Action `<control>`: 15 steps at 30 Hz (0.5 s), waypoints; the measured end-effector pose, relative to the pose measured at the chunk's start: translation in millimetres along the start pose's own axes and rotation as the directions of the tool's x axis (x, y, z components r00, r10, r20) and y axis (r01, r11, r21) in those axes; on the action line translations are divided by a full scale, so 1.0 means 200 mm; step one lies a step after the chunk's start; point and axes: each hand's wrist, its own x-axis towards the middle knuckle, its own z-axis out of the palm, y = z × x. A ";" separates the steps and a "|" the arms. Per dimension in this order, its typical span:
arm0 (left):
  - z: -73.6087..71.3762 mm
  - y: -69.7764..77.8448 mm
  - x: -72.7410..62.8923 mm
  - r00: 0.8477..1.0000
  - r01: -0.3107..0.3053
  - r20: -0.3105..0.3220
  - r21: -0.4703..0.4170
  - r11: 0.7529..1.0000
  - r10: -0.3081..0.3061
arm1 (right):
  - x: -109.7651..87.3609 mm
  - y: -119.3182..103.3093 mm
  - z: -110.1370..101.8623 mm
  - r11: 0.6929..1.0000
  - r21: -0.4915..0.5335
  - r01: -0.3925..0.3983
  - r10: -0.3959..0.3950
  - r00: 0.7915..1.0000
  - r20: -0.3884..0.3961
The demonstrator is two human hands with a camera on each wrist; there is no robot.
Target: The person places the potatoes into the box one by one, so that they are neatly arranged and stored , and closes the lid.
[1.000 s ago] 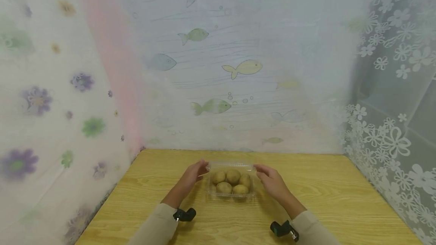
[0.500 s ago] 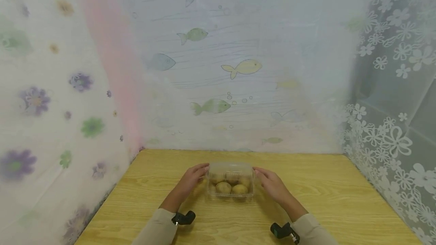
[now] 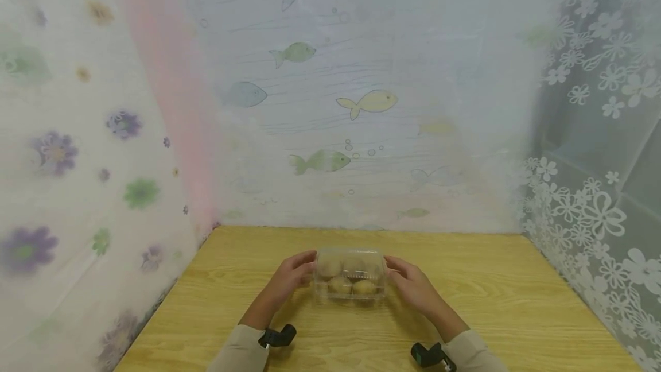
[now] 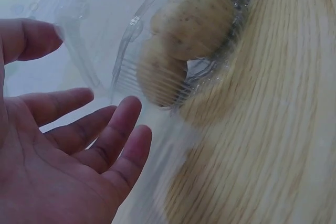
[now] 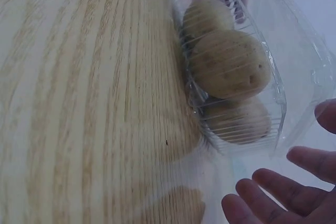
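Observation:
A clear plastic clamshell box (image 3: pixel 324 296) stands on the table, with several potatoes (image 3: pixel 364 287) inside. Its hinged lid (image 3: pixel 356 255) leans forward over them; both wrist views show a gap between lid and base. My left hand (image 3: pixel 293 271) is at the box's left side, its thumb at the lid's edge and its other fingers spread loosely, as the left wrist view shows. On the opposite side is my right hand (image 3: pixel 410 280), thumb by the lid and fingers relaxed in the right wrist view. Neither hand's fingers curl round the box.
The wood-grain table (image 3: pixel 465 268) extends around the box. A fish-patterned curtain (image 3: pixel 361 131) hangs behind it, and flowered sheets (image 3: pixel 77 188) flank both sides. Black wrist-worn devices (image 3: pixel 279 336) sit at both sleeves.
The lid has swung from standing up at the back to lying forward over the potatoes. Both hands have come slightly nearer the person along with it. The base has stayed in place.

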 end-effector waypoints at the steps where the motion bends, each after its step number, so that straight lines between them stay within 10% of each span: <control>1: 0.00 0.00 -0.01 1.000 -0.006 0.008 0.005 1.000 0.006 | 0.00 0.00 0.00 1.000 -0.001 -0.006 0.006 1.000 -0.001; 15: -0.03 0.01 -0.04 0.995 0.010 0.096 0.059 0.998 -0.016 | -0.01 0.01 -0.06 0.999 0.040 -0.022 0.020 0.998 0.066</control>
